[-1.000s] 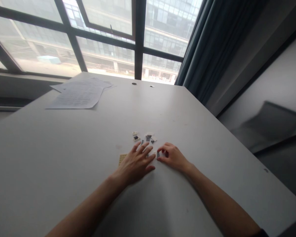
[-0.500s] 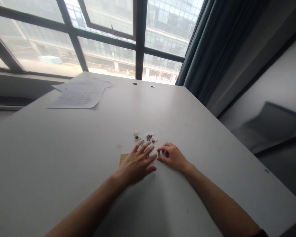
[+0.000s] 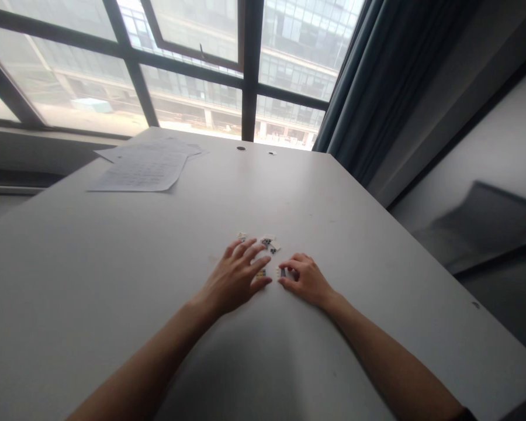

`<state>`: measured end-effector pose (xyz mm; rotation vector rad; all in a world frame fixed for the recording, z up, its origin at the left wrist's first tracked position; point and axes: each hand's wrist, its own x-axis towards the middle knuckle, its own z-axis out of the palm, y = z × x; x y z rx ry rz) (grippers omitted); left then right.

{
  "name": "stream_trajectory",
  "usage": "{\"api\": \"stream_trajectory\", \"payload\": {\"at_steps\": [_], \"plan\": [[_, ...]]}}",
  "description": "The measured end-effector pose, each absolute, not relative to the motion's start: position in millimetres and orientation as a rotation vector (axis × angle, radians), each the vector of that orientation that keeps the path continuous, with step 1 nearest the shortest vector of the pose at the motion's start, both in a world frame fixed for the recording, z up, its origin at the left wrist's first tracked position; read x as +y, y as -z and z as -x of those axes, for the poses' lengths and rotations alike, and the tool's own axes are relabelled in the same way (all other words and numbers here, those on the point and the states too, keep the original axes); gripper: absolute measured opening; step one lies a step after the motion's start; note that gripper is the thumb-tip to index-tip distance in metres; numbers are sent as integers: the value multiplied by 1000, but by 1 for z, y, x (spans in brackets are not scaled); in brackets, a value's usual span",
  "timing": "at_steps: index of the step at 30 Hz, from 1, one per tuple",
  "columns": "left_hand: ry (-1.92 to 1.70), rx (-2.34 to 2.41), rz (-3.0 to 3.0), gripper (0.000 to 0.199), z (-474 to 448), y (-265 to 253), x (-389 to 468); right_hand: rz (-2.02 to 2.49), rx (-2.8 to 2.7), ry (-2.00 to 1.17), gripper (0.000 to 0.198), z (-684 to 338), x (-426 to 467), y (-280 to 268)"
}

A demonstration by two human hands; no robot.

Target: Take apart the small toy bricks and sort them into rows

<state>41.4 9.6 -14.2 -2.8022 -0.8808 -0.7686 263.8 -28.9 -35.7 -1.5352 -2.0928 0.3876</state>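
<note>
My left hand (image 3: 232,278) hovers low over the white table (image 3: 158,327) with its fingers spread, holding nothing that I can see. Past its thumb and index finger shows part of a small tan and grey piece (image 3: 261,273), mostly hidden by the hand. My right hand (image 3: 304,275) is curled, thumb and fingertips closed around a small grey building piece (image 3: 283,272) with pale bits along its left side. Just beyond the hands lie several small white and dark pieces (image 3: 270,244), and another small pale cluster (image 3: 242,236) sits past my left fingers.
Printed paper sheets (image 3: 140,169) lie at the table's far left. Two round cable holes, one of them a dark disc (image 3: 241,148), are near the far edge. Behind stand a large window and a dark curtain (image 3: 355,76); a blurred dark chair-like shape is at the right.
My left hand has shifted left and slightly away, now covering where the tan studded plate showed, and uncovering a tan and grey piece by its thumb. My right hand stays nearly still.
</note>
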Motion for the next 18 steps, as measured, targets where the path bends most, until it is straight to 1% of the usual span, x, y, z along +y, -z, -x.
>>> {"api": "stream_trajectory", "payload": {"at_steps": [5,10,14,16,18], "plan": [[1037,-1229,2626,29,-7,9,41,1542,-2092,-386,25,-264,-28,36],[1322,-1596,2363,33,34,30,69,1541,-2094,-399,25,-263,-29,36],[1370,-1752,2279,36,48,43,78,1543,-2089,-399,29,-265,-30,35],[1370,-1776,2274,37,48,45,79,1520,-2071,-395,32,-268,-30,33],[1369,-1770,2280,38,46,45,80,1444,-2069,-376,31,-273,-28,32]]}}
